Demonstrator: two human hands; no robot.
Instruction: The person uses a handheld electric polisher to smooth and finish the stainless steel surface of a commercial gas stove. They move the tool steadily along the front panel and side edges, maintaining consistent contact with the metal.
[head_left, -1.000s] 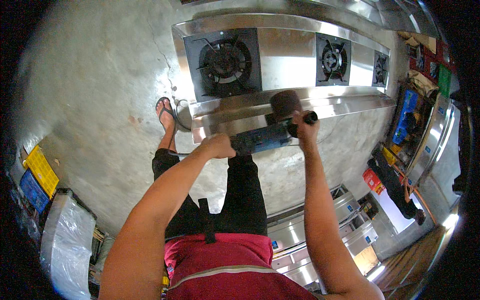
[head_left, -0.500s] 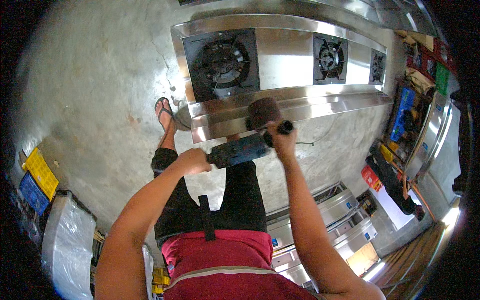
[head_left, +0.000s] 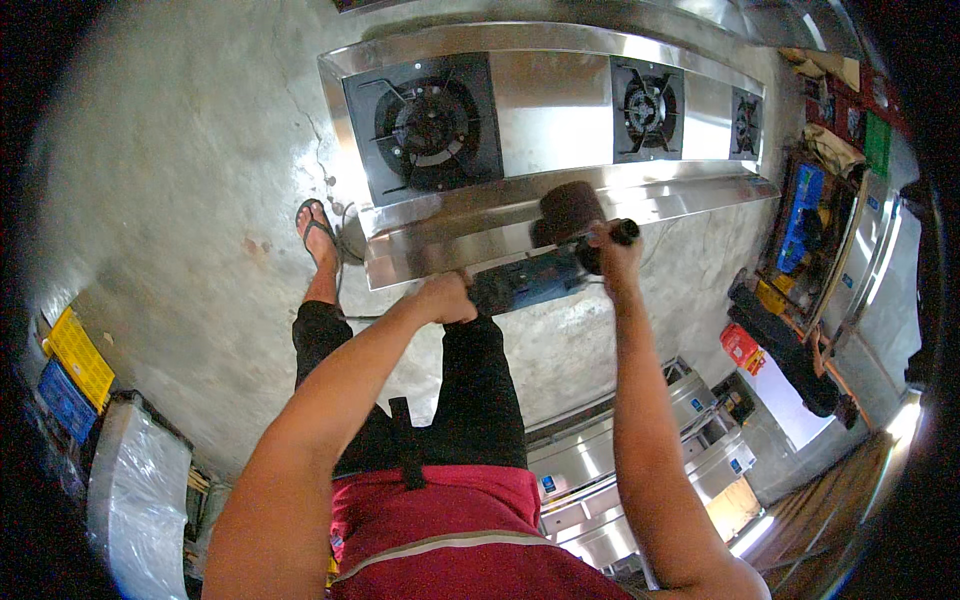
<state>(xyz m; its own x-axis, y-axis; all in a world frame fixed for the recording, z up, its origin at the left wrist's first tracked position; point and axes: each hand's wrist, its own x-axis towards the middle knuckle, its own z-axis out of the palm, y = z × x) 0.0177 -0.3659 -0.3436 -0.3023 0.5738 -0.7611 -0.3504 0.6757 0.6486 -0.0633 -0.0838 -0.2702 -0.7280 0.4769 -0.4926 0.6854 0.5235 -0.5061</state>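
Observation:
Between my hands is a blue-bodied power polisher point(head_left: 540, 280) with a dark brown drum wheel point(head_left: 573, 212) at its far end. My left hand point(head_left: 447, 297) is closed round its rear grip. On the black front handle point(head_left: 625, 232) my right hand point(head_left: 615, 258) is wrapped. The drum is over the front panel of a stainless steel gas stove point(head_left: 450, 232); whether it touches the metal I cannot tell. Black burners sit in the stove top, the largest burner point(head_left: 425, 125) at the left.
A sandalled foot point(head_left: 318, 232) stands by the stove's left end. Steel units point(head_left: 580, 460) lie behind at the right, and a person in dark clothes point(head_left: 795, 365) bends farther right. Yellow crate point(head_left: 80, 355) and plastic-wrapped item point(head_left: 140, 490) are at the left. A cord point(head_left: 362, 318) runs near my leg.
Both hands have shifted right along the stove's front, carrying the polisher and its drum with them. The whole view has also moved slightly.

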